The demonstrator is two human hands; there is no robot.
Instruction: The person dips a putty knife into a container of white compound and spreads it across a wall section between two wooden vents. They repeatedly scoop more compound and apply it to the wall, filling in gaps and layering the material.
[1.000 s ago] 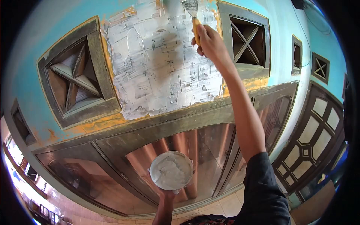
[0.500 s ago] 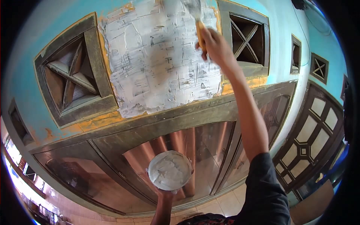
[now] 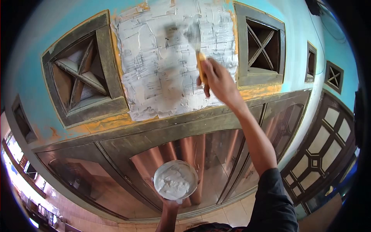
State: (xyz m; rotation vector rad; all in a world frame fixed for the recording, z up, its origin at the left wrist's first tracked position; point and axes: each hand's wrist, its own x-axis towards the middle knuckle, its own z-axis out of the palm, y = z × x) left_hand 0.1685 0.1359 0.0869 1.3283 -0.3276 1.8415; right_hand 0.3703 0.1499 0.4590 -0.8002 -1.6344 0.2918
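My right hand is wrapped round the yellow handle of a putty knife. Its blade, smeared by motion, is at the wall over a patch of white putty. The patch is rough, with ridges and dark streaks showing through. Low in front of me, my left hand supports a round tub from beneath, fingers curled about its sides. White putty with an uneven, scooped surface lies in the tub.
Wooden vent frames with crossed bars flank the patch, one on the left and one on the right. Below runs a wooden beam over glazed panels with copper-coloured curtains. A panelled door stands at far right.
My right hand has brought the putty knife down across the patch from near its top. The tub has shifted slightly lower, and the view has moved a little.
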